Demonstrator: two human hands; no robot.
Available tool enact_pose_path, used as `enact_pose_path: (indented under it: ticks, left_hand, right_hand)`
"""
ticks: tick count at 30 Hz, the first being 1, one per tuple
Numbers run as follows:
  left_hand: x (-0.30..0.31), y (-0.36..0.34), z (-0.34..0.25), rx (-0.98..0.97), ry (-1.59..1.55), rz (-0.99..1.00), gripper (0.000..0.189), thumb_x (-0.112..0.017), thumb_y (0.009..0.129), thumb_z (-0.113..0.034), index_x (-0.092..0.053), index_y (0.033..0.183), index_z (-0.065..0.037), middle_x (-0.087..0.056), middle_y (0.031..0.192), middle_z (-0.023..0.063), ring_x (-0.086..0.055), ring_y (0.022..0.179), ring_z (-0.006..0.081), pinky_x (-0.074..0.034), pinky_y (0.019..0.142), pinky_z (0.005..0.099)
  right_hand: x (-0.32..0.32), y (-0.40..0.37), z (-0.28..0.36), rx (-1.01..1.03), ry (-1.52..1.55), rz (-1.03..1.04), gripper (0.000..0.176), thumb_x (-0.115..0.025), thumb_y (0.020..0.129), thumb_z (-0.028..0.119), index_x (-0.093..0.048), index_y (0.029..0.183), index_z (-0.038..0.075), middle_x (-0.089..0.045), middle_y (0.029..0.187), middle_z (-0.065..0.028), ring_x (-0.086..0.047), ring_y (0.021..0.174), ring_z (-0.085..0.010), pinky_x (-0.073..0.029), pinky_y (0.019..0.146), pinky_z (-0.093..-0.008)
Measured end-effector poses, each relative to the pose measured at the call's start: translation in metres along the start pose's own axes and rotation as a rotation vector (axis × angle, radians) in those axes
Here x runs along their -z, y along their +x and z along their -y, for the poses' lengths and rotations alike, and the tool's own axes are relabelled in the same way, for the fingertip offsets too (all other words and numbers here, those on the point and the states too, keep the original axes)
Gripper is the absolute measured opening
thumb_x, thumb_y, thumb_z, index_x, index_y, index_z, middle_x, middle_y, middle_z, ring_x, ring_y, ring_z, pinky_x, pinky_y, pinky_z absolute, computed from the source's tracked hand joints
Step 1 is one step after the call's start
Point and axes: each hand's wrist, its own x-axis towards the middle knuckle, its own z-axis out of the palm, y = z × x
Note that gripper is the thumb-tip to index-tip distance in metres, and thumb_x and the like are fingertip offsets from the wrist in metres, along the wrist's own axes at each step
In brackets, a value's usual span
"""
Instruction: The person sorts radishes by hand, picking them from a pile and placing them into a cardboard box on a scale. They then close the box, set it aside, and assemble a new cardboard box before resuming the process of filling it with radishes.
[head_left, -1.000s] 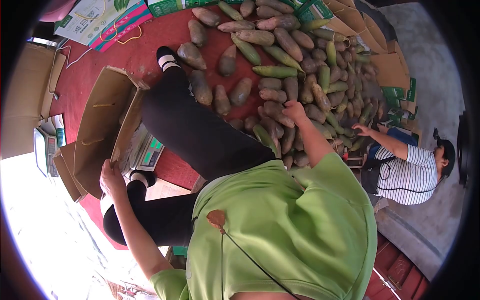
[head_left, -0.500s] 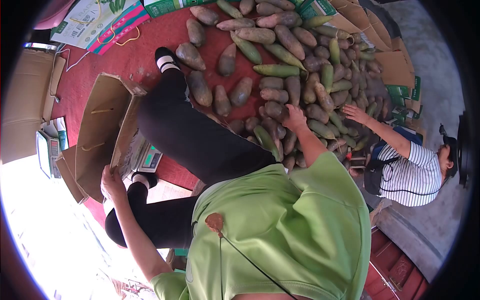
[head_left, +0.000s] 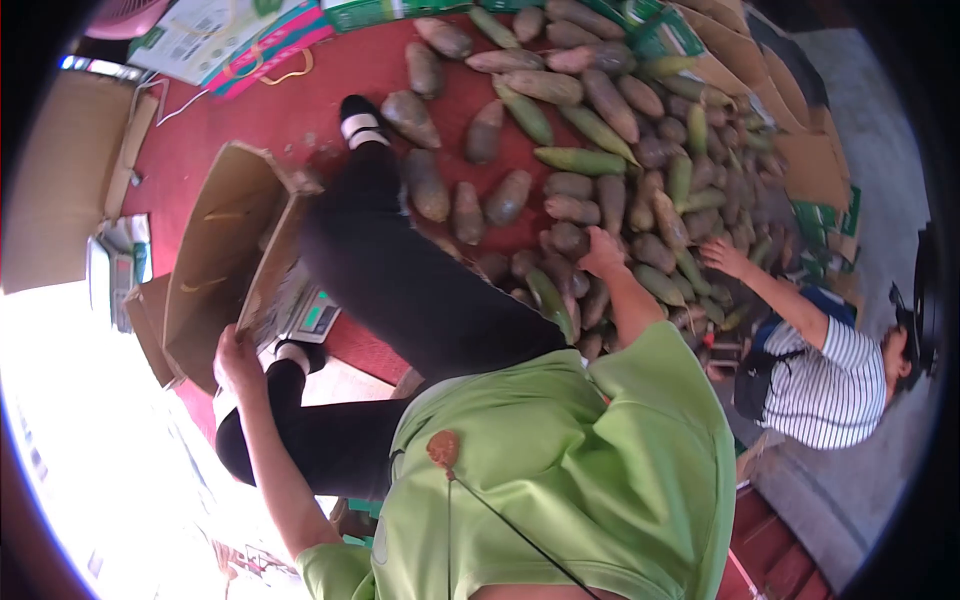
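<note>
My left hand (head_left: 237,362) is closed on the near edge of an upright, open cardboard box (head_left: 215,255), which stands beside a digital scale (head_left: 317,318). My right hand (head_left: 603,253) reaches into a large heap of thick, long radishes, some green, some brownish purple. Its fingers are curled at the end of a dark radish (head_left: 570,240), partly hiding it. Close to that hand lie a green radish (head_left: 549,300) and a brown radish (head_left: 654,252). What is inside the box is mostly hidden.
Loose radishes (head_left: 427,185) lie on the red floor covering (head_left: 330,60) past my foot. Across the heap, a co-worker in a striped shirt (head_left: 825,385) stretches a hand (head_left: 727,258) over it. Printed cartons (head_left: 200,40) line the far edge; a second scale (head_left: 110,275) stands left.
The view has shifted, so the scene sits slightly right and lower. My right hand stays at the dark radish and my left at the box edge. The co-worker's hand remains over the heap.
</note>
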Motion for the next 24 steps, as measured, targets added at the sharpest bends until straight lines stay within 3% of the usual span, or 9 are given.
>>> enact_pose_path:
  ticks: [3,7,11,15,17,19,21,23,24]
  left_hand:
    - [0.000,0.001,0.003,0.001,0.008,0.024,0.017,-0.060,0.077,-0.009,-0.061,0.094,-0.006,-0.063,0.086,0.0151,-0.061,0.082,0.0353,-0.048,0.070,0.0427]
    - [0.006,0.000,-0.003,0.009,0.015,0.048,0.016,-0.060,0.076,-0.008,-0.061,0.091,-0.007,-0.063,0.087,0.0111,-0.060,0.087,0.0317,-0.046,0.076,0.0421]
    - [0.013,-0.001,-0.011,0.007,0.031,0.060,0.010,-0.060,0.078,-0.010,-0.060,0.087,-0.009,-0.063,0.086,0.0079,-0.060,0.089,0.0278,-0.043,0.076,0.0412]
    - [0.012,-0.001,-0.006,-0.016,0.031,0.034,0.007,-0.060,0.079,-0.014,-0.059,0.085,-0.010,-0.063,0.083,0.0077,-0.060,0.087,0.0268,-0.043,0.075,0.0413]
    - [0.008,-0.002,-0.005,-0.015,0.023,0.029,0.006,-0.059,0.080,-0.014,-0.060,0.084,-0.010,-0.063,0.083,0.0074,-0.060,0.087,0.0266,-0.043,0.074,0.0412]
    - [0.008,-0.001,-0.004,-0.022,0.057,0.016,0.006,-0.057,0.081,-0.015,-0.060,0.083,-0.010,-0.063,0.083,0.0070,-0.061,0.086,0.0262,-0.042,0.073,0.0411]
    - [0.009,-0.001,-0.005,-0.023,0.056,0.013,0.006,-0.056,0.081,-0.015,-0.060,0.083,-0.010,-0.063,0.082,0.0069,-0.061,0.085,0.0261,-0.042,0.073,0.0411]
    - [0.008,-0.003,-0.004,-0.037,0.052,-0.006,0.006,-0.055,0.081,-0.013,-0.060,0.082,-0.010,-0.063,0.080,0.0066,-0.061,0.083,0.0262,-0.043,0.072,0.0409]
    - [0.008,-0.003,-0.004,-0.034,0.051,-0.011,0.006,-0.055,0.081,-0.013,-0.060,0.082,-0.010,-0.063,0.080,0.0066,-0.061,0.083,0.0262,-0.043,0.072,0.0409]
  right_hand:
    - [0.008,0.007,-0.008,0.085,0.080,0.069,0.077,-0.081,0.053,0.020,-0.049,0.121,0.004,-0.056,0.116,-0.0169,-0.053,0.112,-0.0325,-0.042,0.095,-0.0383]
    - [0.014,0.015,-0.031,-0.046,0.459,0.332,0.087,-0.080,0.053,0.020,-0.043,0.128,-0.005,-0.052,0.123,-0.0200,-0.050,0.117,-0.0317,-0.039,0.099,-0.0361]
    - [0.061,-0.007,0.007,-0.002,0.532,0.213,0.083,-0.079,0.055,0.015,-0.043,0.128,-0.004,-0.053,0.121,-0.0180,-0.051,0.114,-0.0288,-0.039,0.098,-0.0356]
    - [0.142,-0.029,0.099,0.448,0.741,0.115,0.077,-0.074,0.057,0.004,-0.041,0.127,-0.002,-0.053,0.120,-0.0133,-0.050,0.112,-0.0221,-0.039,0.096,-0.0340]
    - [0.196,-0.063,0.171,0.687,0.721,0.091,0.076,-0.073,0.059,0.003,-0.041,0.128,-0.001,-0.053,0.121,-0.0142,-0.050,0.113,-0.0231,-0.040,0.096,-0.0341]
    - [0.233,-0.093,0.235,0.917,0.547,-0.099,0.075,-0.072,0.060,0.003,-0.042,0.128,0.001,-0.053,0.121,-0.0143,-0.051,0.112,-0.0245,-0.040,0.096,-0.0350]
    - [0.258,-0.122,0.297,1.063,0.477,-0.102,0.072,-0.075,0.058,0.010,-0.047,0.124,0.005,-0.055,0.119,-0.0117,-0.052,0.113,-0.0239,-0.040,0.097,-0.0351]
    - [0.265,-0.142,0.357,1.340,0.218,-0.332,0.065,-0.075,0.056,0.016,-0.052,0.116,0.008,-0.057,0.114,-0.0122,-0.055,0.106,-0.0297,-0.042,0.094,-0.0360]
    - [0.260,-0.152,0.387,1.447,0.252,-0.316,0.062,-0.074,0.055,0.018,-0.054,0.113,0.008,-0.058,0.111,-0.0126,-0.055,0.104,-0.0302,-0.044,0.090,-0.0377]
